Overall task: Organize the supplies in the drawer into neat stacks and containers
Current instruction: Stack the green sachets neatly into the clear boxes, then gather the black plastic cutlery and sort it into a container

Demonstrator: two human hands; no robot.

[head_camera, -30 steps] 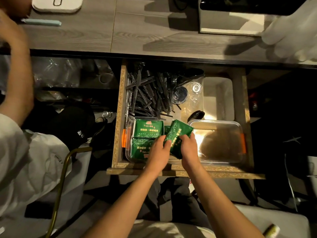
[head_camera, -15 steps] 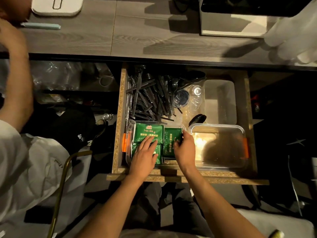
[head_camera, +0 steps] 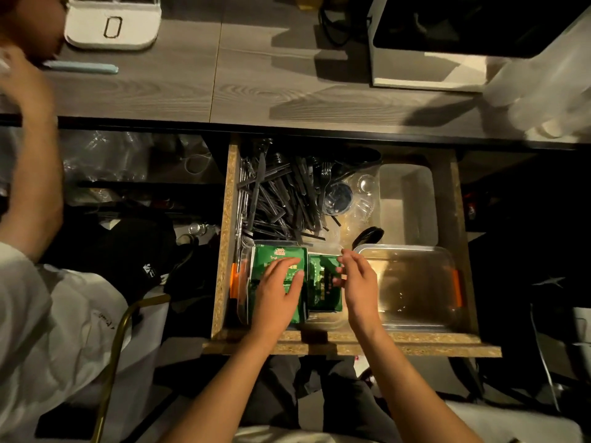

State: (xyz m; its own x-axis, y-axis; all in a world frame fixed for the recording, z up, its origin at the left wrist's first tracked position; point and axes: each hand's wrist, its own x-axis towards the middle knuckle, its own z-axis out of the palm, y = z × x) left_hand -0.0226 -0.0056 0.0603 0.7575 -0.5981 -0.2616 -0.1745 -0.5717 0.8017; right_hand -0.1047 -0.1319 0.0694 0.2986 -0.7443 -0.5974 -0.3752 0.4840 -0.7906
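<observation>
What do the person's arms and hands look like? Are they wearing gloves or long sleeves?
No gloves and no long sleeves. The left hand and right hand are both bare, and the forearms are uncovered all the way down to the bottom edge of the picture. No rings, watch or bracelets show on the fingers or wrists. Both arms look slim, with long fingers.

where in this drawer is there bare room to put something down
The white bin at the back right looks empty. The clear lid in front of it has a bare flat top. The back left is crowded with black cutlery; the clear container holds green packets.
</observation>
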